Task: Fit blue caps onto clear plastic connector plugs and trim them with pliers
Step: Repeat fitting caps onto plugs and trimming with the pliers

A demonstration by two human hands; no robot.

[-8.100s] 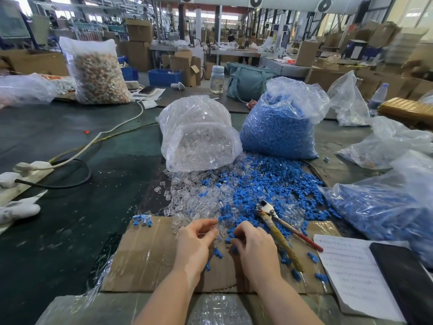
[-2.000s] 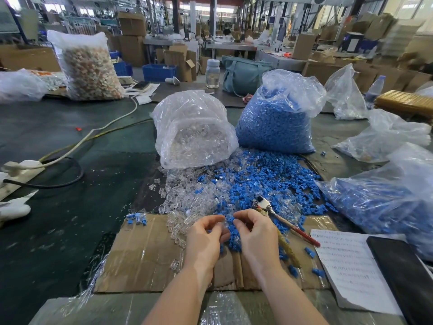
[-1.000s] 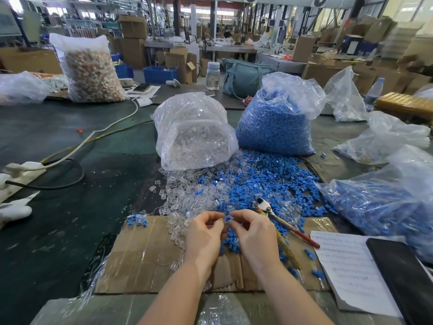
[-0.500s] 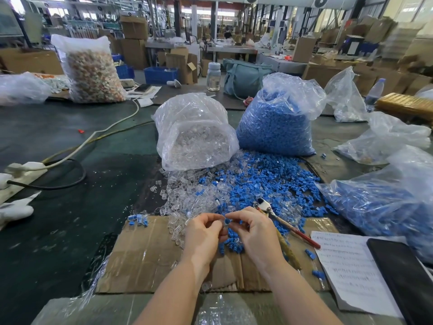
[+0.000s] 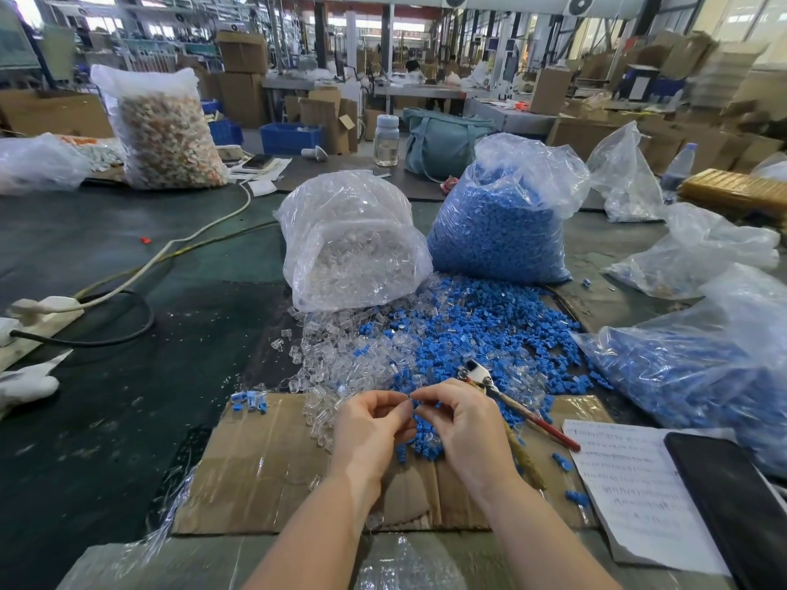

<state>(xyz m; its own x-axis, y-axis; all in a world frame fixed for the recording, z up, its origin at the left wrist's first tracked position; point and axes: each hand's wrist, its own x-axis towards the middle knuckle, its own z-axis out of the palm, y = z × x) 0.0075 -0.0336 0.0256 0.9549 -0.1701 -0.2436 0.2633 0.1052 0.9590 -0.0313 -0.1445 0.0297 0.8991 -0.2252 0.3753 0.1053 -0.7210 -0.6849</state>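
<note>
Fitting under way, lower centre: left hand (image 5: 374, 423) and right hand (image 5: 462, 419) pinch together on one small piece (image 5: 412, 403). Pliers (image 5: 502, 396) idle beside. Few capped plugs (image 5: 250, 401) lower left; loose pile (image 5: 447, 338) remains.

Two hands, the left hand (image 5: 369, 423) and the right hand (image 5: 467, 419), are showing at lower centre. One pair of pliers (image 5: 506, 398) is lying right of them. One bag of clear plugs (image 5: 353, 253) and one bag of blue caps (image 5: 498, 232) are standing at centre; the loose pieces are lying too many to count. One sheet of paper (image 5: 630, 483) is lying lower right.
</note>
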